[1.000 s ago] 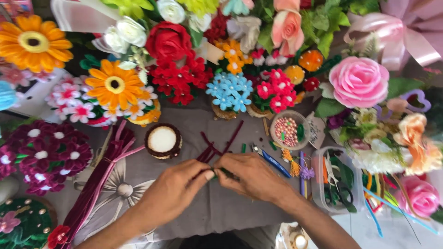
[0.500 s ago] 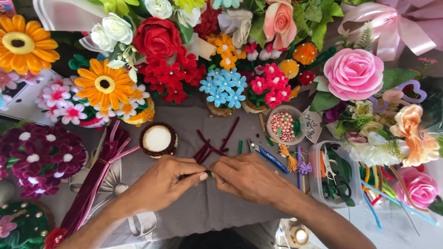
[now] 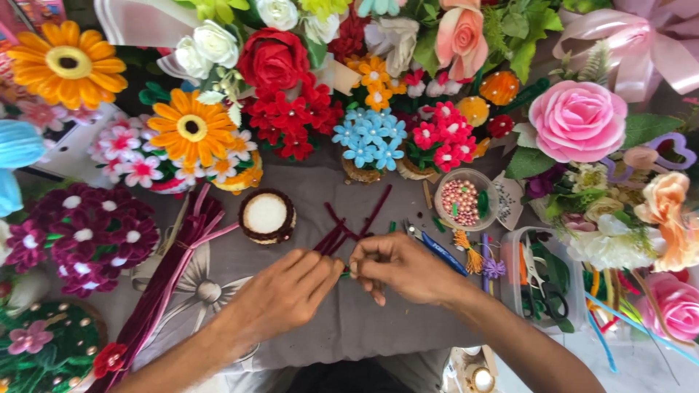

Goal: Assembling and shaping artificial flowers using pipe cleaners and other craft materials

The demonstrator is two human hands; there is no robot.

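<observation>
Nearest the person, the two bare forearms come up from the near edge of the worktop (image 3: 378, 327), which is spread with a grey cloth printed with pale flowers. The left hand (image 3: 287, 291) and the right hand (image 3: 404, 268) meet at the middle of the worktop, fingertips touching. Each hand's grip is pinched together on the near end of a small bunch of dark maroon fuzzy craft wires (image 3: 349, 227), which fan out from the fingers toward the far edge.

Just beside the right hand, on its far right, lie blue-handled pliers (image 3: 437, 249), and past them a small yellow tassel (image 3: 466, 255). Toward the right edge stands a clear plastic box (image 3: 542, 280) with scissors inside. Left of the hands, a long bundle of magenta fuzzy wires (image 3: 171, 280) runs slantwise from the near left corner toward the middle.

Farther off, a round brown-rimmed pot with a white foam centre (image 3: 267, 215) sits just beyond the left hand, and a clear round cup of pink and pearl beads (image 3: 464, 200) sits beyond the right.

Along the far edge crowd handmade flowers: an orange daisy (image 3: 192, 128), a cluster of small pale blue flowers (image 3: 370, 138), a red rose (image 3: 273, 60) and a large pink rose (image 3: 577, 121).
</observation>
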